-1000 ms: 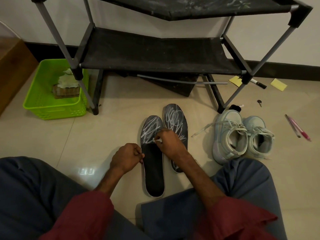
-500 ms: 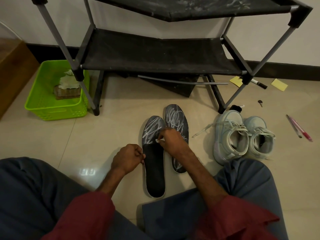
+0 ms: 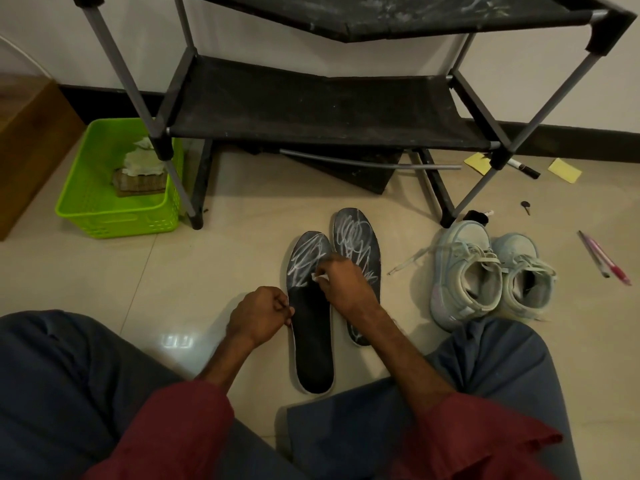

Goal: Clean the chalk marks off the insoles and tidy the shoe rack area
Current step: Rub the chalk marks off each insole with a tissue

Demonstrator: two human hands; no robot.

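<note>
My left hand (image 3: 258, 315): fingers curled, pinching the left edge of the near insole (image 3: 310, 341) to pin it to the floor
My right hand (image 3: 341, 284): closed round a small white bit (image 3: 318, 277), pressed on the near insole where the scribble starts; cloth or chalk, I cannot tell
Near insole: flat on the tiles between my knees, heel half bare black, toe half covered in white scribble
Doing it well: short firm strokes towards the toe, edge kept pinned so it cannot slide, the bit turned to a fresh side as it loads, dust kept off the bare half
Far insole (image 3: 356, 237): just beside it on the right, scribbled nearly heel to toe, my wrist over part of it
Shoes (image 3: 464, 275): pale pair to my right, laces loose
Pens (image 3: 604, 258): on the floor beyond the shoes
Basket (image 3: 114, 216): green, on my left by a rack leg, crumpled tissue inside
Rack (image 3: 311, 109): black fabric shelves, the top one smeared white
Marker (image 3: 524, 168) and yellow notes (image 3: 564, 170): by the far right leg
Writing: no brand or label I can read anywhere
</note>
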